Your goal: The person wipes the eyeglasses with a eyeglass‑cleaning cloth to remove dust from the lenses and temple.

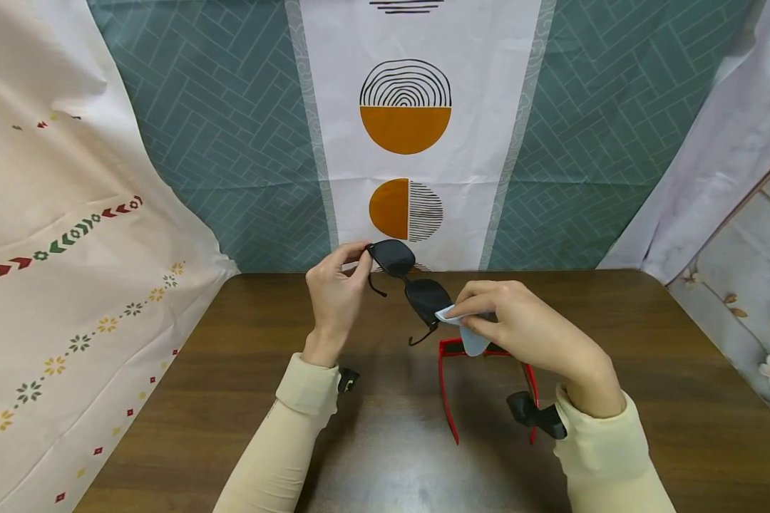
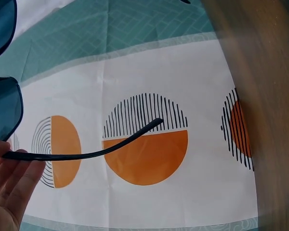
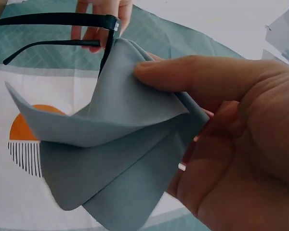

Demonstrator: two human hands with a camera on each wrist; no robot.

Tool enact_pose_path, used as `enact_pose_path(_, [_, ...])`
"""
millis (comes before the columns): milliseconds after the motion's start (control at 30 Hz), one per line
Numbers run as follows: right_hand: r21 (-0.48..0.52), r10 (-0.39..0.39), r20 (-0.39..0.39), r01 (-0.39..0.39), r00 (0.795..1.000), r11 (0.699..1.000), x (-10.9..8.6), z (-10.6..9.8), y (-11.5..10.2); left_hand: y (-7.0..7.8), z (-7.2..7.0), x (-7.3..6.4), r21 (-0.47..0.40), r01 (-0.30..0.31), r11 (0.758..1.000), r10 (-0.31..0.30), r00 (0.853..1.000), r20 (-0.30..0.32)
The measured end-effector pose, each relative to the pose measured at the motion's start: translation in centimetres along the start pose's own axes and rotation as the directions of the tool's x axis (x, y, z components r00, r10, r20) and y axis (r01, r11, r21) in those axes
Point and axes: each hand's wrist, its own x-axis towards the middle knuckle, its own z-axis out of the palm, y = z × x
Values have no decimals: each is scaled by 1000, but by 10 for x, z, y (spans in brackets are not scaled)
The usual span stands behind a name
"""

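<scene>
Black sunglasses (image 1: pixel 394 258) are held tilted above the table, their dark lenses side by side. My left hand (image 1: pixel 335 296) pinches them at the upper left corner, by the hinge; one temple arm (image 2: pixel 86 156) stretches out past the fingers in the left wrist view. A light blue-grey cleaning cloth (image 3: pixel 120 110) is folded in my right hand (image 1: pixel 520 320), pinched between thumb and fingers. The cloth lies against the lower right lens, covering its edge. Beneath the right hand, red-framed glasses (image 1: pixel 445 399) rest on the table with their arms unfolded, partly hidden by cloth and hand.
The brown wooden table (image 1: pixel 231 399) spreads under both arms. Behind it hangs a green and white patterned curtain (image 1: pixel 224 142); a cream patterned cloth (image 1: pixel 51 285) drapes along the left side. Black camera straps (image 1: pixel 542 417) sit on the wrists.
</scene>
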Motion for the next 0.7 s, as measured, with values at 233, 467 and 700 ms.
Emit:
enact_pose_path(233, [-23,158,-190,-165,969,986,1,-3,5,1,0,0,-31,-8,999,8,1000,5])
enact_pose_path(467, [-105,48,-361,-92,931,990,15,22,0,3,3,-5,-54,-13,998,15,999,37])
enact_pose_path(700, [-153,-67,-289,23,955,988,22,38,-4,5,4,-6,-49,-18,999,20,999,44])
